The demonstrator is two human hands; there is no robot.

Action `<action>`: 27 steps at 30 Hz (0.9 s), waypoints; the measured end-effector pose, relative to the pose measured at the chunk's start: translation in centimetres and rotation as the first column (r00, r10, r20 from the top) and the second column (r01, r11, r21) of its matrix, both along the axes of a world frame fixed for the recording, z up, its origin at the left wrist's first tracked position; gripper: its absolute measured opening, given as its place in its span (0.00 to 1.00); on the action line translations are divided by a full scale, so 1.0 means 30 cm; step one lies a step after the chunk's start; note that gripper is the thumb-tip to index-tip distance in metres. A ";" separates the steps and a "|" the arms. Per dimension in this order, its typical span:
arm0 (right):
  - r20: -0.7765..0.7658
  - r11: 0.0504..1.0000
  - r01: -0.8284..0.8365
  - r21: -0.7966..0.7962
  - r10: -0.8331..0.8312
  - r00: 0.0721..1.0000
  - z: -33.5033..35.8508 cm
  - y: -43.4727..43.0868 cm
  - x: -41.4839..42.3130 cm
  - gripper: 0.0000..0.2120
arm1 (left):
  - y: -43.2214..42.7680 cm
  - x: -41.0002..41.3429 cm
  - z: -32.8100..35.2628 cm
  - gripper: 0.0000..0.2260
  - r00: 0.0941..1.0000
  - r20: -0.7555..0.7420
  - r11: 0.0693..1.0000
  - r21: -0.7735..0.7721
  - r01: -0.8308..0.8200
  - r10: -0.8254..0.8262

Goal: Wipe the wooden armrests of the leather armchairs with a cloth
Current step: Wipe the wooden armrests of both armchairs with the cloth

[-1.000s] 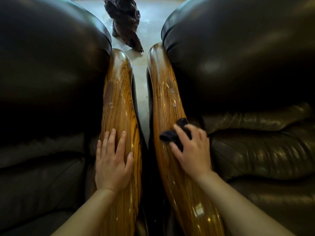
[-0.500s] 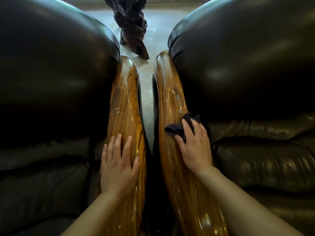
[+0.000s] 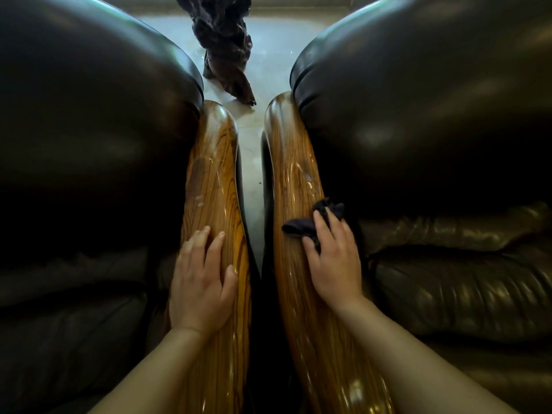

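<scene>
A pale floor (image 3: 274, 49) shows in the gap ahead, and a dark, gnarled, twisted object (image 3: 225, 46) stands on it.

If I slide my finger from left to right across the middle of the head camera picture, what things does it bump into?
Left leather armchair → left hand flat on the left wooden armrest → floor gap → right wooden armrest → dark cloth → right hand → right leather armchair.
</scene>
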State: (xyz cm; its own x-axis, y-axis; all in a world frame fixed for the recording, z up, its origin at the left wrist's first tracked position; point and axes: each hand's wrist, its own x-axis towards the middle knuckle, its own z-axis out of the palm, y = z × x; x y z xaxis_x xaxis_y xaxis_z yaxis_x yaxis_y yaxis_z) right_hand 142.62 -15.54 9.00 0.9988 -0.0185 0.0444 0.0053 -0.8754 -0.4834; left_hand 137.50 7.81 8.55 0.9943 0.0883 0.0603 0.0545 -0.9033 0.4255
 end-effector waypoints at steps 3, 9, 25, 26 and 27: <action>-0.007 0.999 0.015 -0.029 -0.015 1.000 0.019 0.048 0.067 0.26 | -0.004 0.001 0.003 0.28 1.000 -0.014 1.000 0.005 0.009 -0.009; 0.030 0.964 -0.256 -0.076 0.258 0.966 -0.003 -0.049 -0.112 0.26 | -0.003 0.003 0.011 0.27 1.000 0.001 1.000 -0.013 0.013 -0.013; -0.015 0.990 -0.141 -0.023 0.141 0.990 0.019 -0.049 0.017 0.26 | -0.002 0.006 0.009 0.26 1.000 0.008 1.000 -0.025 -0.006 0.006; -0.023 0.996 -0.091 -0.013 0.091 0.996 0.023 -0.037 0.059 0.26 | -0.003 0.005 0.009 0.26 1.000 0.008 1.000 -0.028 -0.008 0.008; -0.029 0.999 -0.044 -0.005 0.044 0.999 0.029 -0.021 0.107 0.26 | -0.004 0.003 0.012 0.26 1.000 0.009 0.999 -0.032 -0.010 0.010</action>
State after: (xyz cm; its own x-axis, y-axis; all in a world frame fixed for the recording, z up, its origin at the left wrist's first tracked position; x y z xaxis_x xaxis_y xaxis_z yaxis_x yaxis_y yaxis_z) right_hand 145.82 -16.18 9.87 0.9995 0.0259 0.0159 0.0304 -0.8774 -0.4789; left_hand 137.58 7.69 8.90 0.9928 0.1002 0.0660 0.0595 -0.8889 0.4542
